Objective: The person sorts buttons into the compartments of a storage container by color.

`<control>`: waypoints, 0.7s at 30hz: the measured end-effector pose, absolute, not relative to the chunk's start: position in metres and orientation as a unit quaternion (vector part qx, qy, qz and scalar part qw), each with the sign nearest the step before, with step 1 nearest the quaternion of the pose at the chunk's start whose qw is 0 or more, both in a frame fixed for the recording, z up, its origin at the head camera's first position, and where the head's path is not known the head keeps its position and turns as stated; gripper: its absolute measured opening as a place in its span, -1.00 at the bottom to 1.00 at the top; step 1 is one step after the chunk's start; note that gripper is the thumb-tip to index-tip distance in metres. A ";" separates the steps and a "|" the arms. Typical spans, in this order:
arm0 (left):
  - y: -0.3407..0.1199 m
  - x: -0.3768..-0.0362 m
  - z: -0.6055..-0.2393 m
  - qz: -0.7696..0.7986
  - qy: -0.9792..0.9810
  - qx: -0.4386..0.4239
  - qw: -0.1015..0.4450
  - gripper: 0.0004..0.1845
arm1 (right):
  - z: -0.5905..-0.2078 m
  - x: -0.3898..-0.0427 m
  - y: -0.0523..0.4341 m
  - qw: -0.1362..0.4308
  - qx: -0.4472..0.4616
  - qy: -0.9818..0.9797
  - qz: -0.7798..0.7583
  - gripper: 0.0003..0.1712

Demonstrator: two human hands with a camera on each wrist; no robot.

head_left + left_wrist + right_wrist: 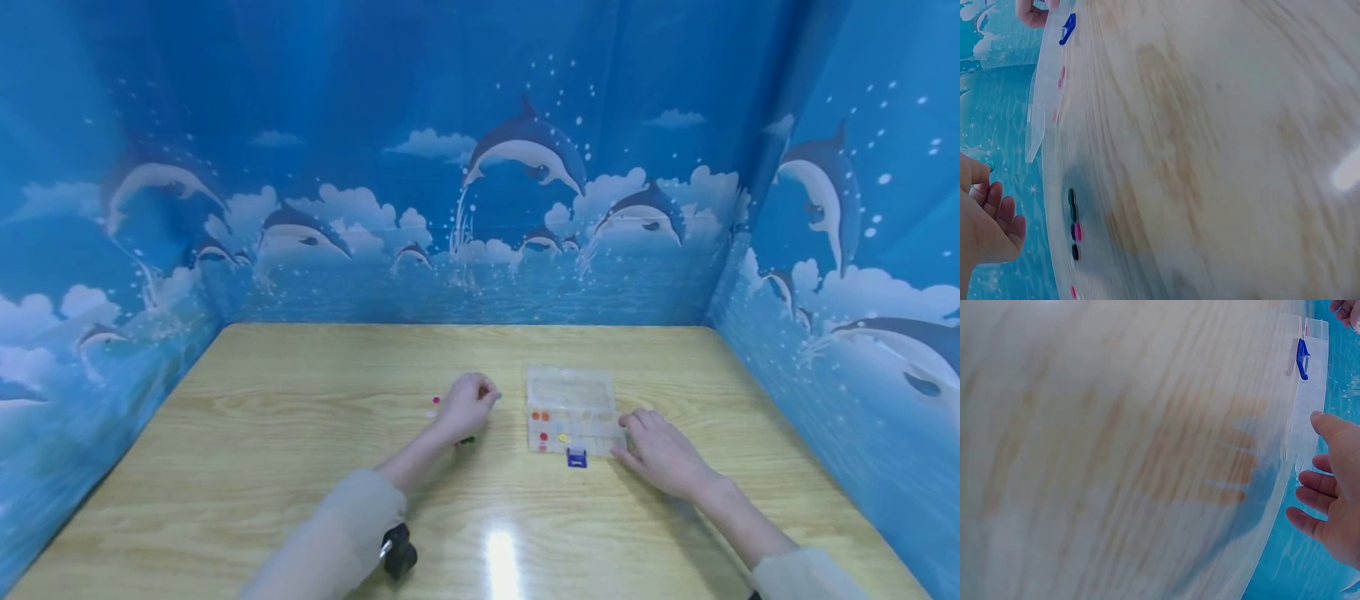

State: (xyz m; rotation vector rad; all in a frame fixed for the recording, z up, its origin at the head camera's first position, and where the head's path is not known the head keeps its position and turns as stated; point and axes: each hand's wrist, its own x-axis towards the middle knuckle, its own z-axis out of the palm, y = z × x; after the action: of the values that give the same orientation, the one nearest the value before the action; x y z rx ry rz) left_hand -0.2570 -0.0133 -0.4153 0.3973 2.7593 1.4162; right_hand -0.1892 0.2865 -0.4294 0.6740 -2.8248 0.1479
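Note:
My left hand (467, 405) is raised a little above the table, left of the box, and pinches a small teal piece (991, 166) between thumb and forefinger. It looks like a little disc or button, too small to tell. A clear plastic compartment box (573, 425) lies with its lid (570, 387) folded back. Orange discs (540, 416), a red disc (543, 437) and a yellow disc (563, 437) sit in its compartments. A blue latch (577, 458) is at its front edge. My right hand (662, 450) is at the box's right side, thumb against it, fingers loosely extended.
Below and beside my left hand lie small loose pieces: a magenta one (437, 400), a white one (431, 414) and dark green ones (1072, 205). The wooden table (300, 417) ends at a blue dolphin-print curtain (360, 167) behind and at both sides.

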 end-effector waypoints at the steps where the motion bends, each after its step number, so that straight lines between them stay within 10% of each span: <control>1: -0.011 -0.257 -0.415 0.453 0.882 0.129 0.008 -0.94 | -0.429 -0.189 0.286 0.117 0.231 -0.964 0.051 -0.57; 21: 0.037 -0.256 -0.419 0.459 0.874 0.158 0.019 -0.97 | -0.428 -0.189 0.285 0.123 0.230 -0.964 0.052 -0.57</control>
State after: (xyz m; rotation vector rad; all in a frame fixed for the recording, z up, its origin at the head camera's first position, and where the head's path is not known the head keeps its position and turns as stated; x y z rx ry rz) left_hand -0.2556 0.0371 -0.4190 0.4911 2.7119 1.4251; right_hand -0.1892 0.2853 -0.4279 0.6693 -2.8117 0.1505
